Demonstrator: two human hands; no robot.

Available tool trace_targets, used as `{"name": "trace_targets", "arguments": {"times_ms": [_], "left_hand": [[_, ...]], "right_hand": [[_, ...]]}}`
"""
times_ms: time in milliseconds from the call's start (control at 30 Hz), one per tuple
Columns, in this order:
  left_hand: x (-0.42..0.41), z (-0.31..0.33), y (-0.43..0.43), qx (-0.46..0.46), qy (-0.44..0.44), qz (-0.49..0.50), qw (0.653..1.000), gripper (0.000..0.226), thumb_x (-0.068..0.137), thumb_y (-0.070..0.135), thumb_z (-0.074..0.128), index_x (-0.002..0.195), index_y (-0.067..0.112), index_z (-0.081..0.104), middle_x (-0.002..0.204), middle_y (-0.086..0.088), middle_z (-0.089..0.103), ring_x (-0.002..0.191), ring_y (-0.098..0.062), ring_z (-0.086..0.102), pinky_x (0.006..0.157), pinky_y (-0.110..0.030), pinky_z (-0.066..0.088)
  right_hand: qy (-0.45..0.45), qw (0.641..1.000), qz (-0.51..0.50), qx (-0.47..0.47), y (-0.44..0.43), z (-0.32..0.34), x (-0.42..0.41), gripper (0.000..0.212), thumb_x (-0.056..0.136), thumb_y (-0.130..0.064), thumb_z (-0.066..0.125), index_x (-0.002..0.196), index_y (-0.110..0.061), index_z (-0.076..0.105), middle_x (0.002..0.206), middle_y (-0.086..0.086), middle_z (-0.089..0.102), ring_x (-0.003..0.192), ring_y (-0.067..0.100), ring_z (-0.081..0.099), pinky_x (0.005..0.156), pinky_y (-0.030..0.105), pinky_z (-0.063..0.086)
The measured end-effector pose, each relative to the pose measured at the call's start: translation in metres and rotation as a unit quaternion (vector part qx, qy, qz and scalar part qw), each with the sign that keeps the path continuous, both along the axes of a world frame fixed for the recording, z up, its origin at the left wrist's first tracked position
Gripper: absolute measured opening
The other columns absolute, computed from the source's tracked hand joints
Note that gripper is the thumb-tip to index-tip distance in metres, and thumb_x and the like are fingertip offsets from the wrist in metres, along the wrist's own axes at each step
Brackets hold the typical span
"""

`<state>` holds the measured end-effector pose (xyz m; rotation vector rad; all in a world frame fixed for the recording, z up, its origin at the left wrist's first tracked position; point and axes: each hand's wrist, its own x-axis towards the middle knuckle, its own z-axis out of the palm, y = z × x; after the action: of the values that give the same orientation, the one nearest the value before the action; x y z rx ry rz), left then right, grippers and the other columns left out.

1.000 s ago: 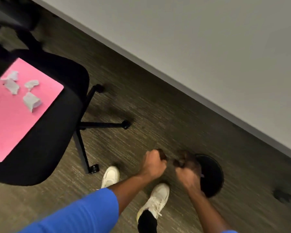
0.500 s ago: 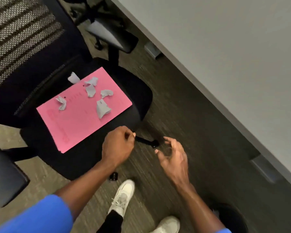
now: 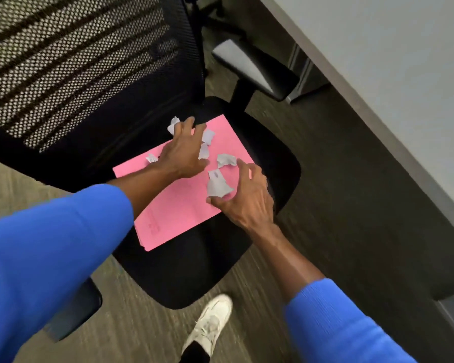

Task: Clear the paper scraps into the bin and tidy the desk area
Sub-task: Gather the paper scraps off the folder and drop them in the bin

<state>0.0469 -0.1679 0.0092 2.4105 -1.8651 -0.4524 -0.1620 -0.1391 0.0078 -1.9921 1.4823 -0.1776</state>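
Reaching over the black office chair (image 3: 194, 271), your two hands work above a pink folder (image 3: 173, 216) that lies flat on the seat, one corner toward the mesh backrest (image 3: 76, 61). Your left hand (image 3: 184, 153) is spread palm-down on the far half of the folder, fingers wide and holding nothing that shows; a white scrap (image 3: 173, 124) sits at its fingertips on the folder's far edge, two more scraps (image 3: 207, 136) lie just beside its thumb side, and a small scrap (image 3: 151, 159) peeks out by the wrist. Your right hand (image 3: 247, 197) is cupped and half open at the folder's right edge, thumb and fingers curved around the largest scrap (image 3: 216, 184), which touches the thumb; whether it is actually gripped cannot be told. A crumpled scrap (image 3: 226, 160) lies just beyond that hand's fingertips. Both forearms emerge from blue sleeves (image 3: 50, 258). A grey desk (image 3: 391, 61) runs along the right, with an armrest (image 3: 249, 66) between it and the backrest. One white shoe (image 3: 210, 323) stands on the carpet below the seat. The bin is not in view.
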Motion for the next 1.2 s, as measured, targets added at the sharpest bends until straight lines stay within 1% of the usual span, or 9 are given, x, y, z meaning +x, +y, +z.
{"name": "trace_targets", "arguments": {"times_ms": [133, 267, 333, 467, 633, 733, 900, 1067, 1200], "left_hand": [[0.016, -0.014, -0.016, 0.031, 0.017, -0.054, 0.998, 0.101, 0.088, 0.032, 0.083, 0.169, 0.025, 0.023, 0.179, -0.009, 0.007, 0.162, -0.036, 0.011, 0.110, -0.059, 0.051], [0.022, -0.027, -0.018, 0.034, 0.020, -0.101, 0.994, 0.082, 0.093, 0.022, 0.077, 0.164, 0.026, 0.037, 0.175, -0.008, 0.020, 0.156, -0.036, 0.019, 0.118, -0.053, 0.042], [0.023, -0.032, -0.015, 0.011, 0.014, -0.108, 0.994, 0.066, 0.095, 0.017, 0.076, 0.156, 0.020, 0.051, 0.169, -0.008, 0.032, 0.147, -0.035, 0.032, 0.119, -0.049, 0.042], [0.019, -0.037, -0.008, -0.032, 0.026, -0.085, 0.996, 0.031, 0.094, 0.006, 0.072, 0.125, 0.010, 0.070, 0.138, -0.009, 0.055, 0.122, -0.032, 0.049, 0.100, -0.048, 0.050], [0.012, -0.039, 0.007, -0.056, 0.055, -0.028, 0.997, 0.016, 0.089, -0.005, 0.064, 0.094, 0.007, 0.072, 0.109, -0.011, 0.061, 0.105, -0.034, 0.059, 0.085, -0.048, 0.051], [0.004, -0.039, 0.018, -0.074, 0.078, 0.009, 0.994, 0.013, 0.091, -0.003, 0.068, 0.092, 0.008, 0.075, 0.106, -0.011, 0.064, 0.100, -0.032, 0.063, 0.082, -0.044, 0.052], [-0.019, -0.036, 0.035, -0.092, 0.096, 0.059, 0.989, 0.010, 0.094, 0.002, 0.074, 0.100, 0.007, 0.080, 0.111, -0.013, 0.070, 0.103, -0.027, 0.067, 0.084, -0.031, 0.047], [-0.041, -0.036, 0.057, -0.101, 0.136, 0.087, 0.982, 0.013, 0.094, 0.001, 0.072, 0.099, 0.010, 0.081, 0.110, -0.010, 0.072, 0.103, -0.026, 0.067, 0.088, -0.035, 0.052], [-0.072, -0.038, 0.080, -0.107, 0.174, 0.106, 0.973, 0.015, 0.093, 0.005, 0.070, 0.096, 0.015, 0.080, 0.107, -0.004, 0.070, 0.100, -0.024, 0.066, 0.084, -0.030, 0.044]], "right_hand": [[0.040, 0.998, 0.051, 0.000, -0.014, -0.015, 0.028, 0.123, 0.070, -0.067, 0.086, 0.163, -0.032, 0.014, 0.174, 0.006, 0.011, 0.152, 0.037, 0.030, 0.103, 0.057, 0.050], [0.086, 0.993, 0.081, -0.018, -0.024, -0.025, 0.045, 0.114, 0.074, -0.057, 0.087, 0.162, -0.033, 0.019, 0.170, 0.010, 0.012, 0.143, 0.039, 0.035, 0.097, 0.055, 0.051], [0.098, 0.991, 0.092, -0.021, -0.027, -0.028, 0.052, 0.101, 0.079, -0.047, 0.085, 0.160, -0.033, 0.026, 0.165, 0.012, 0.016, 0.136, 0.038, 0.041, 0.095, 0.052, 0.052], [0.071, 0.992, 0.095, -0.032, -0.028, -0.029, 0.056, 0.057, 0.091, -0.028, 0.075, 0.143, -0.026, 0.051, 0.149, 0.011, 0.033, 0.115, 0.035, 0.051, 0.086, 0.049, 0.057], [0.034, 0.993, 0.094, -0.063, -0.017, -0.035, 0.051, 0.022, 0.101, -0.017, 0.059, 0.123, -0.015, 0.060, 0.123, 0.009, 0.046, 0.100, 0.030, 0.052, 0.073, 0.041, 0.053], [0.013, 0.996, 0.071, -0.056, -0.010, -0.038, 0.046, 0.017, 0.100, -0.016, 0.060, 0.117, -0.014, 0.063, 0.115, 0.006, 0.048, 0.096, 0.027, 0.052, 0.068, 0.034, 0.044], [-0.036, 0.999, -0.008, -0.018, 0.003, -0.042, 0.034, 0.019, 0.093, -0.005, 0.070, 0.107, -0.018, 0.074, 0.112, 0.003, 0.054, 0.091, 0.023, 0.057, 0.073, 0.034, 0.053], [-0.097, 0.991, -0.088, 0.010, 0.026, -0.043, 0.006, 0.024, 0.086, -0.004, 0.071, 0.098, -0.023, 0.078, 0.102, -0.004, 0.052, 0.088, 0.013, 0.050, 0.075, 0.027, 0.043], [-0.151, 0.975, -0.161, 0.011, 0.059, -0.041, -0.036, 0.027, 0.081, -0.001, 0.071, 0.094, -0.022, 0.081, 0.101, -0.003, 0.057, 0.089, 0.011, 0.057, 0.079, 0.028, 0.051]]}}
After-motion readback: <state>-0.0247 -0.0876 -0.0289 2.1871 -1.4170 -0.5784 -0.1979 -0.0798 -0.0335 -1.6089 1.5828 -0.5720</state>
